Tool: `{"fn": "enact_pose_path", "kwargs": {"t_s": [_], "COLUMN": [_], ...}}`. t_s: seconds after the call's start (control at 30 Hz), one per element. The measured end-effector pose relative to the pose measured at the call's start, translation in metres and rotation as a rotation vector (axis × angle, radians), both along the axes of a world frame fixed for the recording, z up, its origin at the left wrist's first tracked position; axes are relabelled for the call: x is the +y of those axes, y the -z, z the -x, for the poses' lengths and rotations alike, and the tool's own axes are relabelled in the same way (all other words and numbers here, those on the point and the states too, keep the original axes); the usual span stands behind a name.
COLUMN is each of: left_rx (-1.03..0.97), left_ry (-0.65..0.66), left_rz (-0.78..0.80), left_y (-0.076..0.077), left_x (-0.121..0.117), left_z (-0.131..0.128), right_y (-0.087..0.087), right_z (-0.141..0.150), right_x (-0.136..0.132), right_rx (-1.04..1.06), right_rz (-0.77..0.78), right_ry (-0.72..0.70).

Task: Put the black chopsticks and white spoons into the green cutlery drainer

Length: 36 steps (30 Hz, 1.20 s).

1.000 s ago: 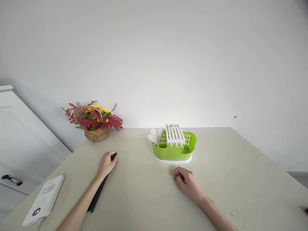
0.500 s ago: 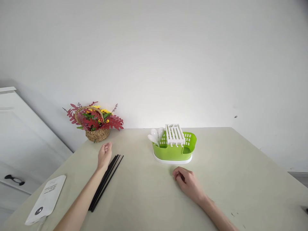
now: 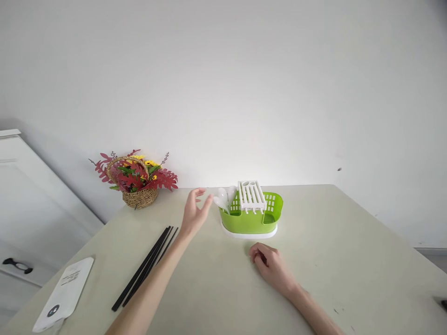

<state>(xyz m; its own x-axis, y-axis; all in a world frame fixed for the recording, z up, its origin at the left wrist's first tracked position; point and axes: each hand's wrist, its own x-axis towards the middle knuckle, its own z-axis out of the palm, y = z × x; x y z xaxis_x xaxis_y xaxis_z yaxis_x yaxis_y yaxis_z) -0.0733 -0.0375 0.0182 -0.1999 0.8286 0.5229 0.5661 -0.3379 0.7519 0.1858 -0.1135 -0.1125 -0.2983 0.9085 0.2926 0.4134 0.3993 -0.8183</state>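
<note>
Nearest, white device lies along left edge of table. Black chopsticks slant farther in, partly behind left forearm. Right hand rests before green caddy, fingers curled into palm; broad tabletop runs from both toward right edge. Left hand, fingers parted and released, just beside white spoons in caddy's left end; touch cannot be told. Caddy stands toward far edge. Flower basket occupies far left corner.

Wall: pale grey, dark mark right
Table: grey-green top, against wall
Cabinet: white, left, dark handle
Floor: grey, far right
Light: brightest mid-wall
</note>
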Motion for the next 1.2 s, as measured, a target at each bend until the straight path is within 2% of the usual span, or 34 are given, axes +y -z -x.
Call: {"fn": "enact_pose_path", "kwargs": {"t_s": [0.13, 0.3, 0.4, 0.53, 0.7, 1.2], "left_rx": [0.288, 0.644, 0.786, 0.824, 0.854, 0.9], "left_ry": [0.026, -0.059, -0.099, -0.144, -0.174, -0.137], "left_rz": [-0.009, 0.038, 0.097, 0.145, 0.174, 0.22], "left_y": [0.001, -0.002, -0.005, -0.008, -0.013, -0.023], "left_x": [0.012, 0.03, 0.04, 0.05, 0.05, 0.046], "left_z": [-0.03, -0.051, -0.058, -0.063, -0.07, -0.071], "right_y": [-0.004, -0.006, -0.004, -0.003, -0.004, -0.001], "right_z": [0.001, 0.001, 0.001, 0.001, 0.001, 0.001], "right_x": [0.0, 0.001, 0.001, 0.002, 0.003, 0.005], "right_rx": [0.013, 0.016, 0.027, 0.04, 0.046, 0.055], "right_rz": [0.002, 0.014, 0.017, 0.013, 0.021, 0.029], "right_ry": [-0.003, -0.005, -0.011, -0.006, 0.001, -0.001]}}
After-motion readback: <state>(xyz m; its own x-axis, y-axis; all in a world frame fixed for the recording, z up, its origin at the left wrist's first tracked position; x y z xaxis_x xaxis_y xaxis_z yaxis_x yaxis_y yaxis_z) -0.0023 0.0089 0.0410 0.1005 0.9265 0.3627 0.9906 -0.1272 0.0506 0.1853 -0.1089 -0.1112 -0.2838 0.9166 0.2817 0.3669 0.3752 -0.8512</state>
